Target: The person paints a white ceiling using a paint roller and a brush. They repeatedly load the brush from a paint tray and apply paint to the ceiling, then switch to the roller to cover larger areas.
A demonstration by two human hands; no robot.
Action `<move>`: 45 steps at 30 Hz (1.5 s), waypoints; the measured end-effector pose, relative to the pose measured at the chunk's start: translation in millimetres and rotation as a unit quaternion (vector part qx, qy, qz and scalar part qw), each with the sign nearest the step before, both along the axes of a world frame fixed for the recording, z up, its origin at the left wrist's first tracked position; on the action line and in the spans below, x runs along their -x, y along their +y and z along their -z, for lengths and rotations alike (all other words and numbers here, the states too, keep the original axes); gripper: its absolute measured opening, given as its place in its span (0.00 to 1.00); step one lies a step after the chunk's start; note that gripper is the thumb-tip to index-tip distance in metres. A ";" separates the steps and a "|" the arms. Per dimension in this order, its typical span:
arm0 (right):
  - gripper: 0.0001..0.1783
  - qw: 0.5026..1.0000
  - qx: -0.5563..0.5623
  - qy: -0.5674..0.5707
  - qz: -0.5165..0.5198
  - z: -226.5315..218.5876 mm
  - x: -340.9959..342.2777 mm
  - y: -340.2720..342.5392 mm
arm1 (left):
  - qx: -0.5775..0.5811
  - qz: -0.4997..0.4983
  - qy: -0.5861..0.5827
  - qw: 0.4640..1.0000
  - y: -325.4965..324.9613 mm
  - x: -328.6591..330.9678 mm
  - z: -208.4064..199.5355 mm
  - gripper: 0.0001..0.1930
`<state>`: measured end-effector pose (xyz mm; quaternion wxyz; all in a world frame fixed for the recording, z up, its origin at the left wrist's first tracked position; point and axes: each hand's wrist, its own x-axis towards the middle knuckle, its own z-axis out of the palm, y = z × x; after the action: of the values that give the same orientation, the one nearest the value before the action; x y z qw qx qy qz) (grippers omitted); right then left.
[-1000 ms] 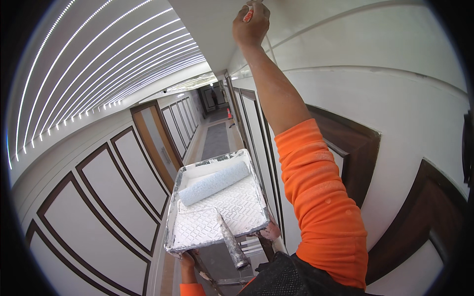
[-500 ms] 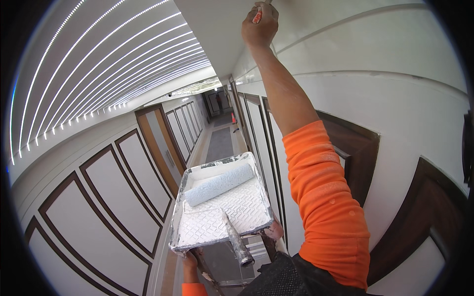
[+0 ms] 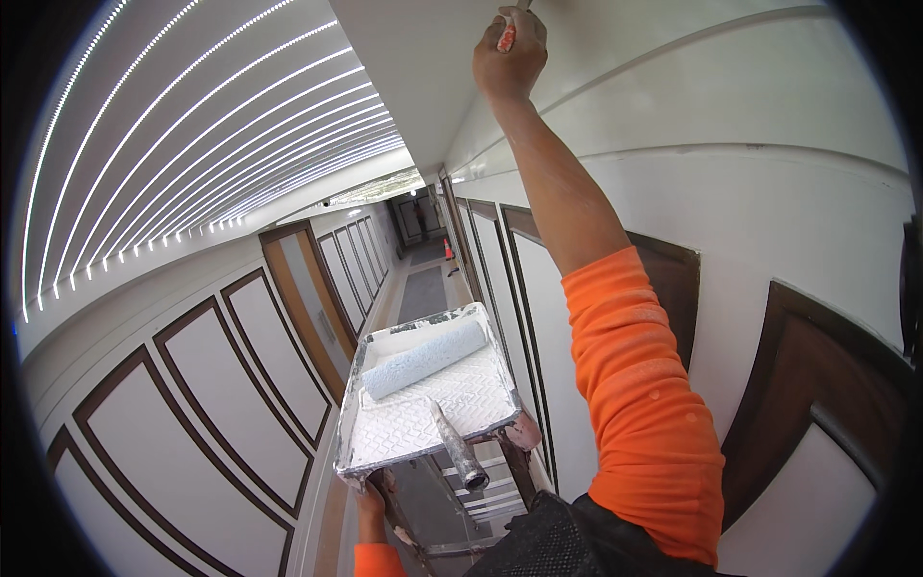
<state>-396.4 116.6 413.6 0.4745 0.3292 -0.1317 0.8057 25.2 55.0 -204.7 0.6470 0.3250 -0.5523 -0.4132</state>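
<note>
My right hand (image 3: pixel 511 60) is raised high against the white wall, closed around a red-handled tool that looks like a paintbrush (image 3: pixel 507 37). Its working end is cut off by the top edge. Low down, my left hand (image 3: pixel 370 498) grips the upper part of a paint-spattered stepladder (image 3: pixel 400 519), beneath the near left corner of a paint tray (image 3: pixel 348 423); its fingers are partly hidden. White paint coats the tray's ridged floor. Across the tray lies a paint roller (image 3: pixel 425 360) with a pale blue-white sleeve, its crusted handle jutting over the near edge.
A long corridor (image 3: pixel 423 293) stretches ahead, with an orange cone (image 3: pixel 448 249) far along it. White panels with dark brown trim (image 3: pixel 197 404) line the left wall beside a wooden door (image 3: pixel 306 279). Dark-framed panels (image 3: pixel 769 404) stand close on my right. Light strips (image 3: pixel 207 115) cross the ceiling.
My view has shifted slightly, and more of the stepladder's rungs show below the tray. My right hand stays high with its tool, and my left hand keeps its place under the tray corner.
</note>
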 end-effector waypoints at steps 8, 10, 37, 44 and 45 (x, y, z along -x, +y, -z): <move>0.08 0.997 0.069 0.011 0.045 -5.9 -6.5 54.6 | -0.012 0.054 -0.072 0.996 20.8 2.9 -36.1 0.44; 0.08 0.996 0.080 0.013 0.047 -6.1 -11.3 70.5 | -0.004 0.059 -0.081 0.995 17.7 3.4 -36.4 0.43; 0.07 0.941 0.292 0.105 0.135 1.2 -52.9 245.5 | 0.065 0.077 -0.006 0.995 -10.1 13.1 -34.8 0.38; 0.06 0.957 0.256 0.089 0.104 -9.3 -46.7 238.2 | 0.036 0.131 0.040 0.990 -25.1 1.7 -20.8 0.35; 0.06 0.962 0.249 0.080 0.076 -12.9 -42.6 226.2 | 0.033 0.127 0.040 0.991 -24.9 3.3 -20.6 0.36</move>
<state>-353.8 342.8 426.5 0.6101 0.2529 0.0866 0.7459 21.9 30.0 -184.1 0.6210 0.2141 -0.5765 -0.4861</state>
